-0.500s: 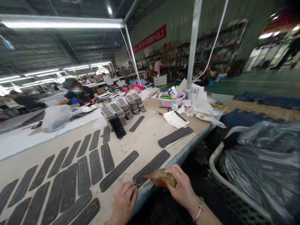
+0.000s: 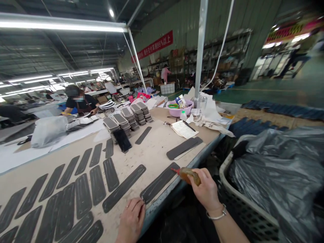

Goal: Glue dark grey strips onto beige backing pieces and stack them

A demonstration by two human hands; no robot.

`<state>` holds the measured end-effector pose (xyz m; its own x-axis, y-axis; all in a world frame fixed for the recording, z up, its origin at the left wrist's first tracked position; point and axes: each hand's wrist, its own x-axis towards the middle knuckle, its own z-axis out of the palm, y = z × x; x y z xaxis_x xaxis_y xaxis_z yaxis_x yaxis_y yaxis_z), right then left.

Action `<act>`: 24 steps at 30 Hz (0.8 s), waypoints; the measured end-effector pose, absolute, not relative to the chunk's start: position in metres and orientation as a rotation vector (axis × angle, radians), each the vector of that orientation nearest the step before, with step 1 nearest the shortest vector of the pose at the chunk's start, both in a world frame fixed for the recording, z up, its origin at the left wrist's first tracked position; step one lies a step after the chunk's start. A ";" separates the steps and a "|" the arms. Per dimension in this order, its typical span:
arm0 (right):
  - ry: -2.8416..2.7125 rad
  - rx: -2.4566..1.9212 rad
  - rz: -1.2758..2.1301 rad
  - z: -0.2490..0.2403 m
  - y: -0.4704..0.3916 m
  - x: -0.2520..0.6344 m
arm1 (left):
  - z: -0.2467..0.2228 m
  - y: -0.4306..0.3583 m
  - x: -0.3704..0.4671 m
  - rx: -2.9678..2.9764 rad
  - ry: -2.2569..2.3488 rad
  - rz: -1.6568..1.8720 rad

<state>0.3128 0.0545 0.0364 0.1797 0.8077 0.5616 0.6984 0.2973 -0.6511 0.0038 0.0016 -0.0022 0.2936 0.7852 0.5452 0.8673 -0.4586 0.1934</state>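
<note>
My right hand [image 2: 206, 189] is wrapped round a small amber glue bottle [image 2: 189, 175] with a red nozzle. The nozzle tip is over the far end of a long dark strip [image 2: 159, 184] with rounded ends, near the table's edge. Thin shiny lines run along this strip. At its near end, my left hand [image 2: 132, 217] rests on the table with bent fingers, the fingertips holding the strip's corner. Left of it lies another long dark strip [image 2: 124, 188] with a shiny outline. Beyond my right hand, a dark strip [image 2: 183, 147] overlaps a pale one.
Rows of dark pieces [image 2: 83, 195] cover the table's left side. Stacks of pale-edged pieces [image 2: 118, 122], a phone [image 2: 123, 140], a notebook [image 2: 184, 129] and a purple basin [image 2: 180, 108] stand farther back. A plastic basket [image 2: 249, 199] with grey sheeting is at right. A co-worker [image 2: 81, 101] sits across.
My right hand has moved the glue bottle along the strip, from its near end to its far end. My left hand stays at the near corner. The view has shifted slightly right.
</note>
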 end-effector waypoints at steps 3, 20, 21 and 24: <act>-1.615 -1.356 0.274 0.038 0.052 0.304 | -0.006 0.002 0.003 -2.396 -1.549 -0.887; -1.491 -1.531 0.006 0.035 0.068 0.328 | -0.004 0.006 0.003 -2.382 -1.499 -0.874; -1.493 -1.547 0.005 0.035 0.067 0.328 | -0.004 0.006 0.003 -2.379 -1.497 -0.877; -1.490 -1.561 0.008 0.035 0.063 0.331 | -0.004 0.006 0.003 -2.384 -1.488 -0.874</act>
